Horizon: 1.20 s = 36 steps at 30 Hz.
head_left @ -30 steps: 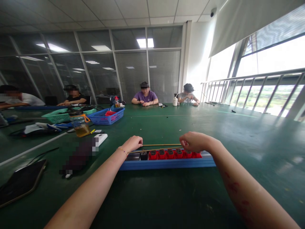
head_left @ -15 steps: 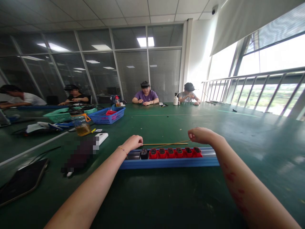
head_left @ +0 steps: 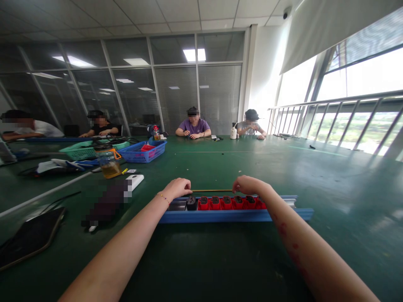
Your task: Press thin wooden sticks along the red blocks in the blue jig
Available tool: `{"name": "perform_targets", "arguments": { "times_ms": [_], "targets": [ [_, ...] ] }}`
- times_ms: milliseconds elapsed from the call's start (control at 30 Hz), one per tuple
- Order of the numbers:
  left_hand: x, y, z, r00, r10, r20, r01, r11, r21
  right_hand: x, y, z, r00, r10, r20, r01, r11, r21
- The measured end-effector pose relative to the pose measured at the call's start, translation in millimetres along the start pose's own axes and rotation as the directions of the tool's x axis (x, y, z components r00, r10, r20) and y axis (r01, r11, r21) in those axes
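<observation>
My left hand [head_left: 179, 187] is closed in a pinch at the left end of a thin yellowish stick [head_left: 212, 191]. My right hand [head_left: 247, 185] has its fingers pressed together over the stick's right part; the tips are partly hidden. Whether one or two sticks lie between the hands I cannot tell. Just in front is a long blue trough [head_left: 236, 216] with a shiny metallic inside. In it stand several red block-like pieces [head_left: 215, 204] with dark tops in a row, and a black piece [head_left: 191, 204] at the left. My right forearm crosses above the trough's right part.
To the left lie a white device [head_left: 136, 183], a dark flat tablet-like thing [head_left: 31, 235] and a jar [head_left: 111, 167] of amber liquid. Farther back are a blue basket [head_left: 143, 156] and a green basket [head_left: 78, 153]. Several people sit around the green table [head_left: 214, 260].
My right hand has moved left and slightly down, closer to my left hand. The slanted stick it held now lines up with the level one. My left hand stays nearly in place.
</observation>
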State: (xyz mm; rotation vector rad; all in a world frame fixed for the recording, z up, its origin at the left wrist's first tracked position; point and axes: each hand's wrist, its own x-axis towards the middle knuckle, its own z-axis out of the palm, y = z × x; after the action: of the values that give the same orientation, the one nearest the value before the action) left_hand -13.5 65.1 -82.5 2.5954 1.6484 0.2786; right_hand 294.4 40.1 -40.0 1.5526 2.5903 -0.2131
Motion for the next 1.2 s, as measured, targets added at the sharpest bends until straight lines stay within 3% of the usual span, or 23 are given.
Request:
{"name": "perform_targets", "arguments": {
  "times_ms": [167,333,733,933,1200],
  "targets": [
    [0,-1,1.3,1.0,0.03,-0.007,-0.03,0.999,0.019,8,1,6,0.993,-0.084,0.084,0.076,0.992,0.098],
    [1,1,1.2,0.999,0.035,-0.003,-0.035,0.999,0.028,8,8,9,0.988,-0.142,0.065,0.129,0.975,0.182],
    [2,7,-3.7,0.997,0.031,0.068,-0.042,0.986,0.159,-17,59,1,0.999,0.016,-0.041,-0.007,0.977,0.213],
    [0,8,-3.4,0.996,0.003,0.089,-0.019,0.984,0.174,-19,55,-2,0.998,0.034,-0.054,-0.022,0.978,0.208],
    [-2,12,-6.8,0.997,-0.067,0.034,0.059,0.978,0.198,-26,41,-14,0.997,0.035,-0.068,-0.023,0.984,0.175]
  ]
}}
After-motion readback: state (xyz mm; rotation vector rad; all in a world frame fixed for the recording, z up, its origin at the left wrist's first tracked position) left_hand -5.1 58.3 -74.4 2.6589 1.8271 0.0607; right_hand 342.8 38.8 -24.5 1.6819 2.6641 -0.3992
